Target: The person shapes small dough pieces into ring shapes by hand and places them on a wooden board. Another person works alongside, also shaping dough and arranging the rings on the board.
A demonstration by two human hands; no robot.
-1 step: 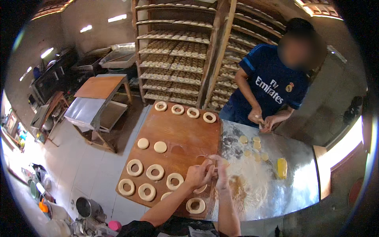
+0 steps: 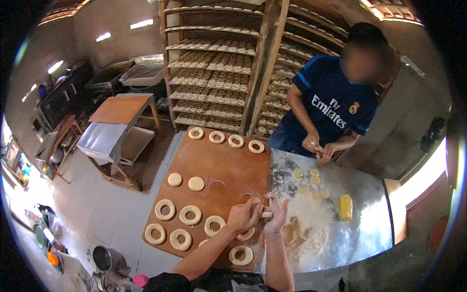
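Observation:
In front of me, over the right edge of the brown wooden board [image 2: 221, 160], my two hands meet around a small piece of pale dough [image 2: 266, 214]. My left hand [image 2: 244, 215] has its fingers closed on the dough. Right beside it, my right hand [image 2: 276, 217] is turned palm inward, its fingers apart and dusted with flour. The dough's full shape is hidden by my fingers. Several dough rings lie on the board, such as one ring [image 2: 183, 215] left of my hands. Two flat dough rounds, one of them here [image 2: 196, 183], lie farther back.
Right of the board, a floured metal tabletop [image 2: 374, 180] carries small dough rounds [image 2: 298, 173] and a yellow block [image 2: 346, 208]. Across it, a co-worker [image 2: 335, 104] in a dark blue shirt handles dough. Loaded racks [image 2: 209, 68] stand behind; a smaller table [image 2: 119, 109] is at left.
My right hand's fingers have spread and drawn away from my left fingers, so the dough between them shows more. The whole view has shifted slightly.

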